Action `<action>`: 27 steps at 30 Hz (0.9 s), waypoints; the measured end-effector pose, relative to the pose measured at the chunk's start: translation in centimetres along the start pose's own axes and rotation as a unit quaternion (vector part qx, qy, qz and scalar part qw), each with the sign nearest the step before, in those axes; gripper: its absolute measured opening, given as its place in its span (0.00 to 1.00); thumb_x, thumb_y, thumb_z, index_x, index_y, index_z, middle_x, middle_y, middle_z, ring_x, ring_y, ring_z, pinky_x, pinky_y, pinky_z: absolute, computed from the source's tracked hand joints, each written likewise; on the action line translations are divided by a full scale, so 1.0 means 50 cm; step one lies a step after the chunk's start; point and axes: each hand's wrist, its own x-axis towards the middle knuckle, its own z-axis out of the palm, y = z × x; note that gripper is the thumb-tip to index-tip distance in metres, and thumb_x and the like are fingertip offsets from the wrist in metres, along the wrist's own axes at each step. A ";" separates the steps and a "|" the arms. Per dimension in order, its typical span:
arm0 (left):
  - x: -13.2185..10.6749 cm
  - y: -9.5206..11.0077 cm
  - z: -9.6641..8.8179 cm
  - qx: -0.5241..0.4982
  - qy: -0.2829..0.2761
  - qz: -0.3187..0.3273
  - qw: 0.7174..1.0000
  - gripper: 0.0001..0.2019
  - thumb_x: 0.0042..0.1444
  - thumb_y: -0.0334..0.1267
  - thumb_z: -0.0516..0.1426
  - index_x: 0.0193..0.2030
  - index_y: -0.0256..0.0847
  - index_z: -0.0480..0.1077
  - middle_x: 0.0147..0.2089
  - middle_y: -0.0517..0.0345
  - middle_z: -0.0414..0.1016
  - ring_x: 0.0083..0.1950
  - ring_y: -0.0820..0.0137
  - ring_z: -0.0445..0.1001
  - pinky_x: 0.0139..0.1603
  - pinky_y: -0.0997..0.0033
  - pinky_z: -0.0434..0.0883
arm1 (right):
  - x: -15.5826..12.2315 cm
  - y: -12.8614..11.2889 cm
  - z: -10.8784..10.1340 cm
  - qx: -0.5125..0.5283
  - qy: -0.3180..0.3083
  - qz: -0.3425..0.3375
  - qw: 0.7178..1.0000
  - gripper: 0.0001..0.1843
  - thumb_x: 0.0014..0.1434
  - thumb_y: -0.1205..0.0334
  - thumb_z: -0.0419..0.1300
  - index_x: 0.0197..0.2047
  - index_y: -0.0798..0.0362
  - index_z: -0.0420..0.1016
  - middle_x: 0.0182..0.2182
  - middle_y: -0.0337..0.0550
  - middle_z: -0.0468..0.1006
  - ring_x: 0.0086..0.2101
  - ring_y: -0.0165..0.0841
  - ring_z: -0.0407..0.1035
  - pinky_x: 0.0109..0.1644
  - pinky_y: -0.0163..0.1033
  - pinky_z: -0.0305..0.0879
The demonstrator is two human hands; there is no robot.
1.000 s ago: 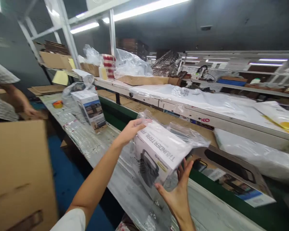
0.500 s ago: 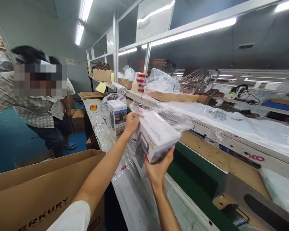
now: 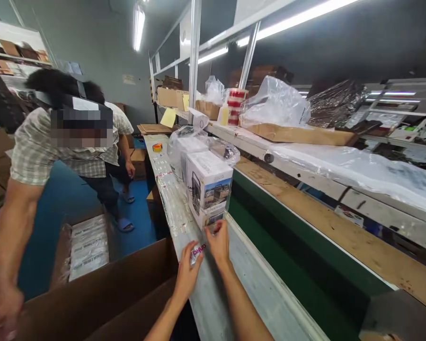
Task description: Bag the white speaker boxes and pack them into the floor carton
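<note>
Since half a second ago the box (image 3: 208, 189) has gone from both hands, up in the air, down onto the bench (image 3: 234, 289); it now stands upright near the bench's front edge, bagged in clear plastic, its printed picture face toward the camera. A second bagged box (image 3: 184, 154) stands just behind it, touching or nearly so, can't tell which. Right hand (image 3: 216, 241) sits at the box's lower front corner, fingers curled and pinching the loose bag plastic there. Left hand (image 3: 189, 271) is lower and nearer, just beside the right, fingers bent onto a scrap of film with red print on the bench; whether it grips or only presses, can't tell. Both forearms come up from bottom centre. Green belt (image 3: 291, 265) runs along the bench's far side, wooden ledge (image 3: 341, 237) beyond it, upper shelf (image 3: 305, 156) covered in clear sheet above that. On the shelf: cardboard tray (image 3: 301, 135), crumpled bag (image 3: 275, 102), stack of red-lidded tubs (image 3: 234, 106). Tape roll (image 3: 157, 147) lies far down the bench. Open carton (image 3: 102, 289) sits at lower left, below the bench edge. A co-worker in a checked shirt (image 3: 39, 151) bends over at left, one blurred hand (image 3: 2, 308) at the bottom corner. Another carton with white packs (image 3: 88, 246) lies on the blue floor.
</note>
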 end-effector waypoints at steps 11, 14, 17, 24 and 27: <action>-0.035 -0.065 0.014 0.216 -0.099 0.092 0.967 0.16 0.64 0.49 0.55 0.44 0.46 0.82 0.60 0.40 0.81 0.67 0.42 0.77 0.74 0.38 0.70 | 0.037 -0.047 0.040 0.019 -0.085 -0.037 0.995 0.16 0.73 0.52 0.66 0.54 0.55 0.81 0.52 0.46 0.84 0.52 0.41 0.81 0.57 0.54 0.81; -0.011 -0.078 0.000 0.208 -0.134 0.108 0.963 0.16 0.62 0.54 0.57 0.41 0.49 0.82 0.61 0.43 0.80 0.68 0.38 0.76 0.73 0.33 0.69 | -0.041 -0.019 -0.085 0.007 -0.067 -0.050 0.997 0.17 0.71 0.47 0.68 0.48 0.54 0.84 0.47 0.42 0.88 0.50 0.39 0.83 0.54 0.49 0.83; 0.018 -0.080 0.009 0.171 -0.171 0.079 0.967 0.20 0.57 0.61 0.58 0.40 0.49 0.82 0.58 0.43 0.81 0.68 0.32 0.75 0.72 0.25 0.67 | -0.168 0.035 -0.298 -0.028 0.050 -0.006 0.998 0.22 0.70 0.39 0.66 0.52 0.48 0.84 0.50 0.42 0.88 0.50 0.38 0.84 0.51 0.47 0.84; -0.058 0.117 0.311 -0.036 -0.382 -0.051 0.922 0.29 0.58 0.64 0.62 0.59 0.49 0.75 0.68 0.45 0.78 0.71 0.44 0.75 0.70 0.40 0.73 | -0.501 0.134 -0.927 -0.165 0.546 0.202 0.796 0.27 0.73 0.41 0.62 0.63 0.53 0.75 0.60 0.52 0.78 0.57 0.46 0.75 0.64 0.60 0.73; -0.145 0.221 0.520 -0.094 -0.494 -0.040 0.863 0.31 0.58 0.66 0.62 0.59 0.46 0.72 0.65 0.39 0.80 0.69 0.48 0.78 0.65 0.49 0.76 | -0.542 0.157 -1.059 -0.181 0.574 0.244 0.761 0.24 0.74 0.45 0.62 0.62 0.53 0.76 0.60 0.51 0.79 0.57 0.45 0.76 0.63 0.59 0.73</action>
